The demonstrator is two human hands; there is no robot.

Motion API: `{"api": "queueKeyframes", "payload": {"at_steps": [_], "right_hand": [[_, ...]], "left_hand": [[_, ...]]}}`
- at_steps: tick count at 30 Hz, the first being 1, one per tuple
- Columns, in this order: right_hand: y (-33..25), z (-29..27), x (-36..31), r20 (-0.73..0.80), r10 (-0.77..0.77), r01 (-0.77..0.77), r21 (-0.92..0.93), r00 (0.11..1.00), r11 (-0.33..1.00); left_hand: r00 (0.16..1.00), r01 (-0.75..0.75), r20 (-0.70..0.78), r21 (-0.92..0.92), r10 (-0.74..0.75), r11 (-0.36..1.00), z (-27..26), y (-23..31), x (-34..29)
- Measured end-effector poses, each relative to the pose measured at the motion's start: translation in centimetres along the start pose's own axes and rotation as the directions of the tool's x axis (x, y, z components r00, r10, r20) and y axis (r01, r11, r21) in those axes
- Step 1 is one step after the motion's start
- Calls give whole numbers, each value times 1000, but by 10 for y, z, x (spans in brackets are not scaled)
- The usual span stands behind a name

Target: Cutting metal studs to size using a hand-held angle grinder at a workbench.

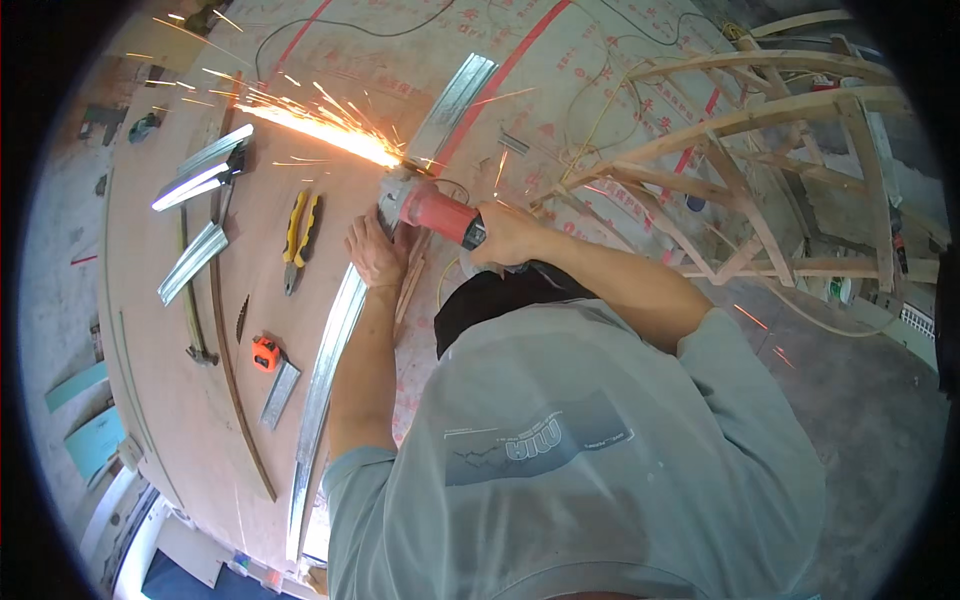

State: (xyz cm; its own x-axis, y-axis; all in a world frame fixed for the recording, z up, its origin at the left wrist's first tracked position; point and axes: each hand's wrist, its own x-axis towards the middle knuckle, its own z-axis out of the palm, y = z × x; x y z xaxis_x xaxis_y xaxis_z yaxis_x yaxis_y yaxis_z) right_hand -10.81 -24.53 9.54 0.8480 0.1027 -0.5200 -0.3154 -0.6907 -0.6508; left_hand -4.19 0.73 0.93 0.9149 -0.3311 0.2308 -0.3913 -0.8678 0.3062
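A red and grey angle grinder (437, 212) runs across a long galvanised metal channel (337, 330). A bright stream of sparks (320, 130) sprays from its disc toward the far left. My right hand (508, 237) is closed round the grinder's rear body. Just below the grinder head, my left hand (378, 255) curls over the channel and holds it against the board; some of its fingertips are hidden. Beyond the disc, a length of channel (455, 100) extends toward the far side. The disc itself is mostly hidden by the head and the glare.
On the wooden board (290, 370) lie yellow-handled pliers (300, 240), a hammer (195, 320), an orange tape measure (265, 353), short channel offcuts (193, 263) and a thin strip (235, 390). A curved timber frame (740, 180) stands at the right. Cables (600, 120) trail across the printed floor sheet.
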Motion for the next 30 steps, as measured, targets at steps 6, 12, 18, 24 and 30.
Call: {"api": "queueKeyframes", "payload": {"at_steps": [6,12,18,24,30], "right_hand": [[-4,-5,-2,53,32,-33,24,998,999],[-1,-2,-6,-16,10,-10,-3,1000,1000],[11,-3,-9,127,49,-51,13,991,999],[25,-4,-17,44,-20,17,77,999,997],[53,-29,-37,-12,60,-54,284,998,957]], "left_hand": [[1000,21,12,9,-21,1000,-1,4,2],[1000,-3,-14,-43,2,999,1,2,2],[1000,3,3,11,-3,1000,1,1,2],[974,170,148,6,-169,985,-14,11,3],[971,138,207,-96,-116,986,-70,-42,-49]]}}
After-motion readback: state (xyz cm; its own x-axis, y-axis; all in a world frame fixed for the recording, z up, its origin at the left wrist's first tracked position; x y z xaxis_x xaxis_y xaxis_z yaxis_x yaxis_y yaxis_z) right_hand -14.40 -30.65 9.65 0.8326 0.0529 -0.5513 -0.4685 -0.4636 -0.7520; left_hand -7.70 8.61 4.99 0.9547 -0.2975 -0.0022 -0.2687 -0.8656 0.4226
